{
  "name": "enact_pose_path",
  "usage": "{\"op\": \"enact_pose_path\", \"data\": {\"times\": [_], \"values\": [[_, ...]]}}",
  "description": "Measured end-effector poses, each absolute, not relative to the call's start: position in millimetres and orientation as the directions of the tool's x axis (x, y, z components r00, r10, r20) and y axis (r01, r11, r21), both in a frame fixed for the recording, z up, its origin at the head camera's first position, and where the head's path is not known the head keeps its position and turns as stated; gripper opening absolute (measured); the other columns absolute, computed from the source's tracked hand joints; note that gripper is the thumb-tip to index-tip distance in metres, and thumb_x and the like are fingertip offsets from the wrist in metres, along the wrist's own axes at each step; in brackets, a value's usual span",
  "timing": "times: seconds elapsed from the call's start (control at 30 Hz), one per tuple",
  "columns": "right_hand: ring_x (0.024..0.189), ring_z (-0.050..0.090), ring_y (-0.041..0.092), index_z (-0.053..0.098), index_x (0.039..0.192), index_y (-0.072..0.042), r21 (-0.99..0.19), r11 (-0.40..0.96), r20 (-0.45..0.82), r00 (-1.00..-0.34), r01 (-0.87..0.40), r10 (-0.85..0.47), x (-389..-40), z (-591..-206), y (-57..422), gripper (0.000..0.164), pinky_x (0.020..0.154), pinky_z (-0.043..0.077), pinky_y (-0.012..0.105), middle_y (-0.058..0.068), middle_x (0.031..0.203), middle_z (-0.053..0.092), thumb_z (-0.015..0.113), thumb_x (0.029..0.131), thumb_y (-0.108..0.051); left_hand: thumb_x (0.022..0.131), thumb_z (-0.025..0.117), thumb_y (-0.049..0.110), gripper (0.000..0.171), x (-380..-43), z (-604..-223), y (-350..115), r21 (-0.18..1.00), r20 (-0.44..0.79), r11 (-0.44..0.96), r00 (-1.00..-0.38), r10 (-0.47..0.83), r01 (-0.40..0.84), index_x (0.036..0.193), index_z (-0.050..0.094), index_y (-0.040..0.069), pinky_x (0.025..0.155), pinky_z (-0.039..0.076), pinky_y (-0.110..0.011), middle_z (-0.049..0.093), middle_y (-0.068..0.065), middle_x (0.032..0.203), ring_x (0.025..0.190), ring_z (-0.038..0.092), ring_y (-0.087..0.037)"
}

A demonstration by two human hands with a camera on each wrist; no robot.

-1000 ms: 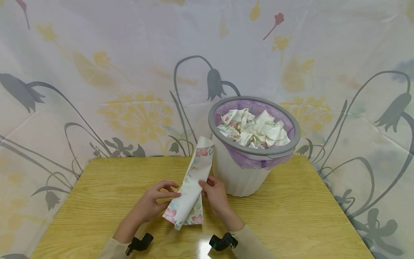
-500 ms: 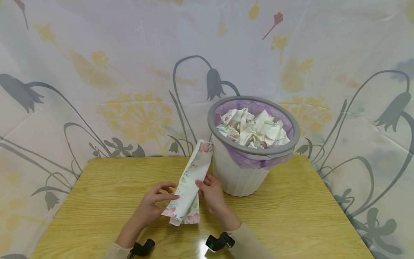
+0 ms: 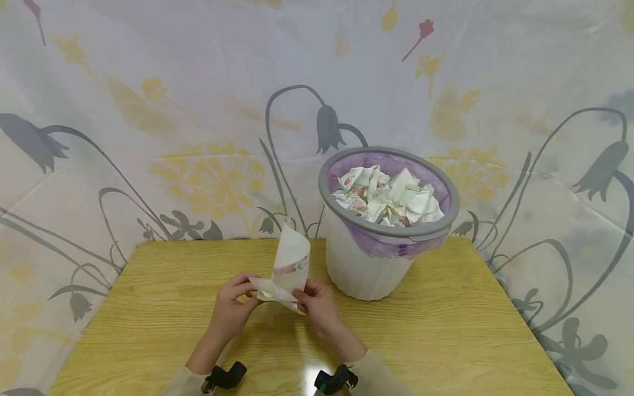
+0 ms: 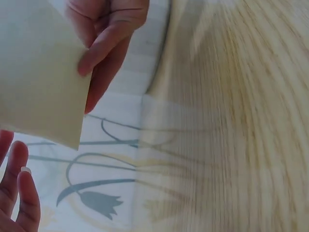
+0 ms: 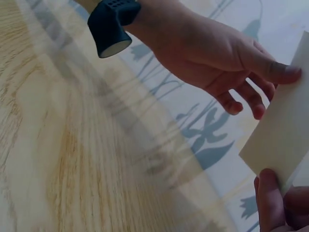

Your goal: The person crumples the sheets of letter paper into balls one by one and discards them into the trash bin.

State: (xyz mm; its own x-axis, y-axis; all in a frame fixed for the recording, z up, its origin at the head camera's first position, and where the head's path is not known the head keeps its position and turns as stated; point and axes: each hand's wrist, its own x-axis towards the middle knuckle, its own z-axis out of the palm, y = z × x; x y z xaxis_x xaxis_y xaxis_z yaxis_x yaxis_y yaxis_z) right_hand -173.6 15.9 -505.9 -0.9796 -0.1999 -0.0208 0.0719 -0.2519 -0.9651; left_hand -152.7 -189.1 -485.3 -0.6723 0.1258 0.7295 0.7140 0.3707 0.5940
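Note:
A sheet of floral-printed paper [image 3: 291, 254] is bent over itself above the table, its far end standing up and its near part folded toward the person. My left hand [image 3: 234, 308] pinches its left corner; the right wrist view shows that thumb [image 5: 287, 73] lying on the pale unprinted side. At the right edge my right hand [image 3: 321, 309] grips the sheet between thumb and fingers. In the right wrist view the right hand's fingers [image 5: 271, 200] hold a lower corner of the paper [image 5: 282, 130]. Most of the printed side is turned out of sight.
A white wastebasket [image 3: 369, 269] with a grey rim and purple liner stands right behind the right hand. It is heaped with crumpled floral paper [image 3: 391, 195]. The wooden table [image 3: 446, 330] ends at a flower-printed cloth backdrop [image 3: 208, 110].
The long folded strip has been bent up and doubled over, its near end lifted off toward the left hand. The left hand has moved slightly right, and its thumb now pinches the paper.

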Motion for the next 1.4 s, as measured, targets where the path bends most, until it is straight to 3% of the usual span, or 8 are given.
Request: {"op": "enact_pose_path", "data": {"times": [0.13,0.27,0.47,0.67,0.93,1.1,1.23,1.4], "values": [[0.093,0.067,0.017,0.061,0.118,0.018,-0.955,-0.289,0.018,-0.962,0.064,-0.272,-170.6,-508.2,16.3,0.025,0.078,0.058,0.032,0.010,0.105,0.070,0.056,0.096,0.009,0.069,0.077,-0.022,0.027,-150.1,-476.5,-181.9,0.628,0.709,0.396,-0.702,0.063,0.670,0.082,0.073,0.002,0.064,0.049,-0.024,0.065,-0.009,0.095,0.084,0.059,-0.012],[0.111,0.064,0.030,0.058,0.125,0.018,-0.948,-0.312,0.044,-0.940,0.068,-0.338,-167.7,-507.2,16.1,0.029,0.090,0.054,0.045,0.020,0.122,0.064,0.048,0.098,0.013,0.079,0.071,-0.018,0.022,-150.5,-474.1,-176.7,0.740,0.613,0.345,-0.790,0.007,0.577,0.086,0.073,0.003,0.073,0.051,-0.019,0.066,-0.005,0.108,0.097,0.060,-0.007],[0.114,0.062,0.031,0.059,0.124,0.017,-0.960,-0.275,0.052,-0.923,0.059,-0.380,-165.3,-504.4,16.5,0.037,0.090,0.054,0.043,0.024,0.125,0.062,0.046,0.089,0.020,0.099,0.060,0.003,0.011,-155.3,-473.0,-171.4,0.926,0.361,0.128,-0.932,-0.020,0.356,0.099,0.070,-0.002,0.070,0.051,-0.027,0.067,-0.003,0.096,0.083,0.060,-0.010],[0.106,0.064,0.026,0.056,0.120,0.024,-0.967,-0.251,0.063,-0.928,0.033,-0.367,-168.3,-505.0,21.8,0.037,0.088,0.055,0.042,0.023,0.118,0.064,0.047,0.084,0.023,0.098,0.063,0.007,0.018,-159.2,-464.9,-162.8,0.983,0.180,-0.022,-0.983,-0.043,0.181,0.107,0.057,-0.008,0.072,0.048,-0.024,0.070,-0.001,0.079,0.078,0.061,-0.008],[0.081,0.065,0.008,0.074,0.090,0.013,-0.928,0.036,0.356,-0.912,-0.370,-0.206,-171.9,-496.6,34.4,0.025,0.069,0.058,0.029,0.024,0.092,0.072,0.055,0.079,0.026,0.097,0.064,0.009,0.029,-160.9,-457.2,-150.4,1.000,0.014,-0.008,-0.998,-0.058,0.014,0.116,0.066,-0.014,0.085,0.050,-0.027,0.074,-0.018,0.094,0.089,0.069,-0.014],[0.061,0.055,0.005,0.075,0.066,0.002,-0.655,0.285,0.703,-0.703,-0.700,-0.112,-170.5,-483.3,36.6,0.037,0.051,0.047,0.019,0.012,0.070,0.071,0.055,0.064,0.033,0.094,0.070,0.013,0.030,-160.4,-456.6,-145.3,0.997,-0.059,0.040,-0.994,-0.095,-0.063,0.110,0.069,-0.012,0.089,0.046,-0.034,0.074,-0.017,0.091,0.087,0.069,-0.016],[0.060,0.061,0.012,0.074,0.066,0.005,-0.568,0.274,0.786,-0.610,-0.776,-0.098,-163.9,-469.5,37.9,0.036,0.052,0.049,0.020,0.015,0.073,0.071,0.054,0.060,0.035,0.093,0.072,0.015,0.028,-161.5,-460.1,-144.2,0.997,-0.081,-0.007,-0.991,-0.108,-0.081,0.108,0.071,-0.008,0.083,0.050,-0.036,0.073,-0.010,0.093,0.086,0.065,-0.015],[0.073,0.070,0.024,0.072,0.070,0.008,-0.642,0.178,0.747,-0.661,-0.746,-0.073,-161.9,-467.6,41.5,0.033,0.061,0.055,0.022,0.022,0.083,0.071,0.055,0.067,0.036,0.097,0.067,0.015,0.025,-161.3,-463.7,-145.7,0.985,-0.110,-0.139,-0.993,-0.039,-0.103,0.112,0.067,-0.005,0.076,0.059,-0.038,0.067,-0.008,0.101,0.091,0.067,-0.020]]}}
